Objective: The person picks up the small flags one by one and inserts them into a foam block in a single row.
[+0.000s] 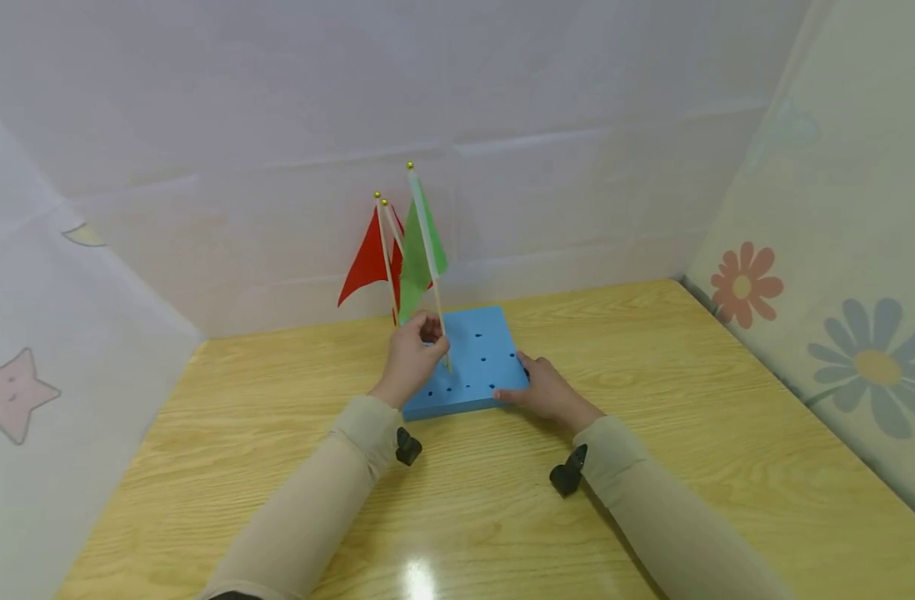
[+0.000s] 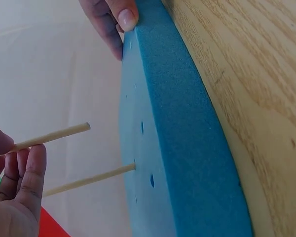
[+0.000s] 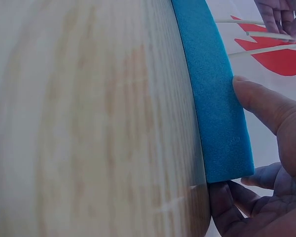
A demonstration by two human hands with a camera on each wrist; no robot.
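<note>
A blue foam block (image 1: 463, 404) with several small holes in its top lies on the table. Two red flags (image 1: 366, 267) on thin wooden sticks stand at its far left part. My left hand (image 1: 412, 357) pinches the wooden stick of a green flag (image 1: 415, 271) between thumb and fingers. In the left wrist view the lower end of that stick (image 2: 59, 135) is apart from the block. My right hand (image 1: 549, 392) grips the block's near right corner, thumb on the front edge and fingers along the right side, as the right wrist view shows.
The wooden table (image 1: 652, 358) runs back to a pale cloth wall (image 1: 562, 192). A side wall with printed flowers (image 1: 742, 286) is at the right; one with a pink star (image 1: 18, 396) is at the left. Gold beads (image 1: 410, 165) cap the flag sticks.
</note>
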